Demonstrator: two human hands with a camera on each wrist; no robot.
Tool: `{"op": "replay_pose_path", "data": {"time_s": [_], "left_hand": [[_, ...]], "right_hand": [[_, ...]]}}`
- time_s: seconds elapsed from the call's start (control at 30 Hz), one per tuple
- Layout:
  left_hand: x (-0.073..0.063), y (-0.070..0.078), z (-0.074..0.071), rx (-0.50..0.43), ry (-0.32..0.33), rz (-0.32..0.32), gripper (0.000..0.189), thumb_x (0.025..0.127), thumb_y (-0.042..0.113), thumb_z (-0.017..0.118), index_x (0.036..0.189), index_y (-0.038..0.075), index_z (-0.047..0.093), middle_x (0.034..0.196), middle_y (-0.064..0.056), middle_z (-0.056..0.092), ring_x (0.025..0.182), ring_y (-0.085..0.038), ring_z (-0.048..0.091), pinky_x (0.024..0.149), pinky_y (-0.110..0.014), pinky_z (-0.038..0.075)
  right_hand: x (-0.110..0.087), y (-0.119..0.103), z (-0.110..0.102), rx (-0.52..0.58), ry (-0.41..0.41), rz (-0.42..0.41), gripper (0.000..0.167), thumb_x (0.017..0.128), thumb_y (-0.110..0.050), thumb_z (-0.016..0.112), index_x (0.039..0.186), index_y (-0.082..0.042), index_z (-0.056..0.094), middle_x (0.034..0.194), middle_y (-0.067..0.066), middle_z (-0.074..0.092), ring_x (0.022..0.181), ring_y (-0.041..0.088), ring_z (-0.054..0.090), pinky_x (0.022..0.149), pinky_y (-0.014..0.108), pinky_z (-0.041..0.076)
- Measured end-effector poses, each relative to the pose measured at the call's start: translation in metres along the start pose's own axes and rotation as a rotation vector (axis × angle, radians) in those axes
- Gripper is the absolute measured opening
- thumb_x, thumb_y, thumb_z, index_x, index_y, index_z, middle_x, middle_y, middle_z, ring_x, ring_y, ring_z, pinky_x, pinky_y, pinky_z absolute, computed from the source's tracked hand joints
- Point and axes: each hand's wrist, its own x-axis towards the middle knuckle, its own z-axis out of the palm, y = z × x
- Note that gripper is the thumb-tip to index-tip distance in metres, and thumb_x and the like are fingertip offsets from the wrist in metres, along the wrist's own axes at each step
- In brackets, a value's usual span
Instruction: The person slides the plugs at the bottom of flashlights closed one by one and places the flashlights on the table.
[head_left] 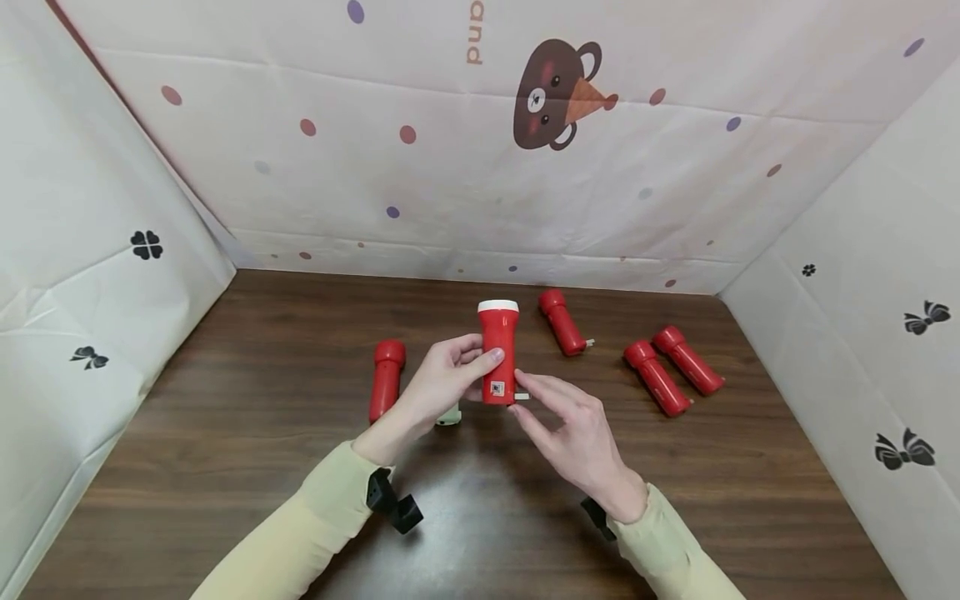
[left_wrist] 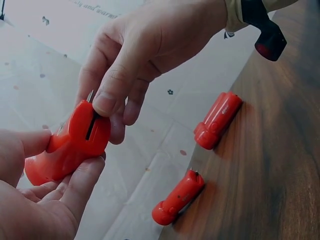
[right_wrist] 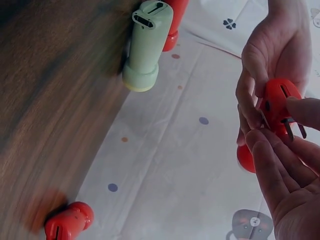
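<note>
A red flashlight (head_left: 499,332) with a white lens rim stands upright in the air above the table. My left hand (head_left: 444,375) grips its body, thumb across the front. Metal plug prongs (head_left: 522,397) stick out sideways near its base. My right hand (head_left: 577,429) is at that base, thumb and fingertips bent about the prong end. In the left wrist view, the right thumb (left_wrist: 106,103) presses beside a dark slot in the base. The right wrist view shows the prongs (right_wrist: 295,130) folded out, close to the right fingers.
A pale green flashlight (right_wrist: 145,50) lies behind the left wrist, beside a red flashlight (head_left: 387,379). On the right lie more red flashlights, one (head_left: 562,322) near the back with prongs out and a pair (head_left: 657,379) side by side. Printed sheets (head_left: 337,183) wall the wooden table (head_left: 300,333).
</note>
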Motion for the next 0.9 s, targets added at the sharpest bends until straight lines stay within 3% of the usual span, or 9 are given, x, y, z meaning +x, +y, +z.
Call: {"op": "replay_pose_path", "data": {"time_s": [0.5,0.9], "left_hand": [[-0.0057,-0.0009,0.0015,-0.029,-0.013,0.017,0.049,0.104,0.020,0.065,0.149,0.003,0.054,0.133,-0.022,0.070,0.102,-0.017,0.076,0.090,-0.039,0.067],[-0.0074,0.0021,0.0077,-0.026,0.042,0.001,0.047,0.102,0.020,0.069,0.145,0.005,0.057,0.129,-0.022,0.072,0.101,-0.019,0.077,0.087,-0.040,0.067]], "right_hand": [[-0.0012,-0.0010,-0.0002,-0.084,0.032,-0.084,0.058,0.072,-0.001,0.092,0.128,-0.006,0.075,0.116,0.012,0.081,0.102,0.024,0.080,0.086,0.043,0.066],[0.0007,0.0033,0.0000,-0.093,0.068,-0.137,0.058,0.068,0.002,0.093,0.123,-0.003,0.077,0.111,0.012,0.082,0.096,0.023,0.080,0.083,0.039,0.066]]}}
